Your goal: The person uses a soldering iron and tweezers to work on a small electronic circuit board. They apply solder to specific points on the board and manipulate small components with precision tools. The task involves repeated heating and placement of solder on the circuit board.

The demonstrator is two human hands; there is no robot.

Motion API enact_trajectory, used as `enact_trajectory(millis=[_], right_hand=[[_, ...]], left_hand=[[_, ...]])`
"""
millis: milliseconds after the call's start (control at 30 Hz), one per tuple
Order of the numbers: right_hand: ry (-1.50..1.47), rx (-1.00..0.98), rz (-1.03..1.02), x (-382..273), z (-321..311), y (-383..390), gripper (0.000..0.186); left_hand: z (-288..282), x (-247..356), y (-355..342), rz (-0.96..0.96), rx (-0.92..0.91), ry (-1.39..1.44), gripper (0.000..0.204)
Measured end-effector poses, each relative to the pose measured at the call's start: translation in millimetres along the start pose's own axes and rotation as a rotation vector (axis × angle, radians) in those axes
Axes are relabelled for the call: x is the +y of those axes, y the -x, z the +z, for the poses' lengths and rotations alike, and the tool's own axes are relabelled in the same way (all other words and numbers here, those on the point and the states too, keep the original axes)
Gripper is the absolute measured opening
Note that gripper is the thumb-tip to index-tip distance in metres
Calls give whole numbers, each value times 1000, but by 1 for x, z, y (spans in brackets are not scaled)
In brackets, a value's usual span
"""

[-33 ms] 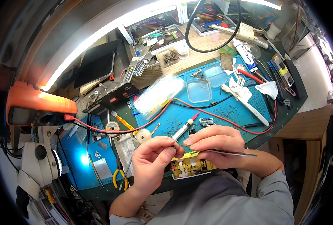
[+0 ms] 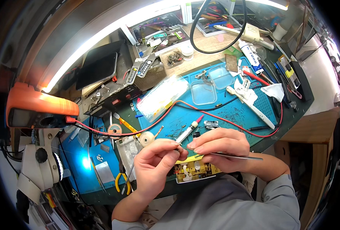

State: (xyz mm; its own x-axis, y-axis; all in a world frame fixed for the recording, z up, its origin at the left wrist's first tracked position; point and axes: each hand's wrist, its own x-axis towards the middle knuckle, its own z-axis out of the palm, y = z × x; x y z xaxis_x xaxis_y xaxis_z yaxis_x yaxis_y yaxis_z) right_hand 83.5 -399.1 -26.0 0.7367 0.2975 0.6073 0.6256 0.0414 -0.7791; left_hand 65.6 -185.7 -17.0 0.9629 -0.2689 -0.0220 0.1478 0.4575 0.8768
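My left hand (image 2: pixel 154 165) is closed in a pinch, thumb against fingers. Whatever small dark piece lies at its fingertips is too hidden to name. Close beside it, my right hand (image 2: pixel 224 145) grips slim metal tweezers (image 2: pixel 239 156), whose back end sticks out past the palm toward the wrist; their tips are hidden. Below both hands, near the bench edge, lies an opened yellow device frame (image 2: pixel 195 171) with small parts inside, partly covered by the right hand. A syringe (image 2: pixel 187 132) with a pink tip lies just beyond the fingers, next to a small metal part (image 2: pixel 211 124).
Red and black test leads cross the blue mat (image 2: pixel 170 124) from an orange multimeter (image 2: pixel 43 105) at left. Clear boxes (image 2: pixel 203 92), a white brush-like tool (image 2: pixel 252 107) and a glue tube (image 2: pixel 250 56) lie farther off. Yellow-handled pliers (image 2: pixel 118 182) lie left of my left forearm.
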Motion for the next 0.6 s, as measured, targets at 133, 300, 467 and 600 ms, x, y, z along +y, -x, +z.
enact_trajectory(millis=[133, 300, 467, 600], right_hand=[[-9, -14, 8, 0, 0, 1, 18], [-6, -10, -13, 0, 1, 0, 17], [-7, -23, -40, 1, 0, -3, 16], [15, -13, -45, 1, 2, -1, 17]], left_hand=[[6, 5, 2, 85, 59, -249, 14], [0, 1, 0, 38, -23, -72, 12], [1, 6, -1, -142, 6, 152, 13], [-4, 5, 0, -235, 6, 247, 16]])
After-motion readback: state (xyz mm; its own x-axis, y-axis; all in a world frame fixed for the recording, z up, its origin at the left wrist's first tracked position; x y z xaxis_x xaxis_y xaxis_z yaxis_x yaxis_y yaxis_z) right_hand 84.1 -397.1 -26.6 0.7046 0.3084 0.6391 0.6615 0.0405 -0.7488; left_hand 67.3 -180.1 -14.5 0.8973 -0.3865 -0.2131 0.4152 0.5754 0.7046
